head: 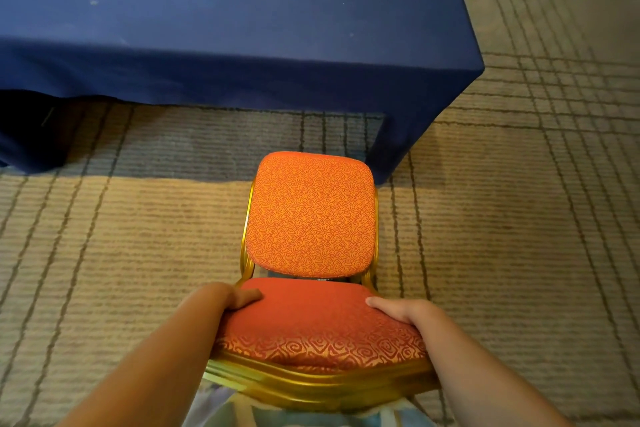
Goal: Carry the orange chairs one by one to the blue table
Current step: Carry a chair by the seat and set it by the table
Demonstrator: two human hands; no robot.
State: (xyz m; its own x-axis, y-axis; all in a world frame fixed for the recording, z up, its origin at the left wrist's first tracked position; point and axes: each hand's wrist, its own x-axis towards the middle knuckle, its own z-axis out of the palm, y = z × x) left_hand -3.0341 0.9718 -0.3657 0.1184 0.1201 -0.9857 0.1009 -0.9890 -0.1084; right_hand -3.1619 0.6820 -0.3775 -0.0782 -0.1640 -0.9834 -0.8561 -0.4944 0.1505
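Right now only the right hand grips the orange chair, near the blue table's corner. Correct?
Not quite. The head view shows both hands on it: the left hand grips the orange chair at the left side of its near cushion, and the right hand grips the right side. The rest holds: the chair is near the corner of the blue table.

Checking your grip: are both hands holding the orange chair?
Yes, the left hand and right hand each grip one side of the orange chair, at its nearer cushion.

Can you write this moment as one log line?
left hand: grips seat side | right hand: grips seat side | orange chair: backrest points toward blue table, near its corner | carpet: below chair
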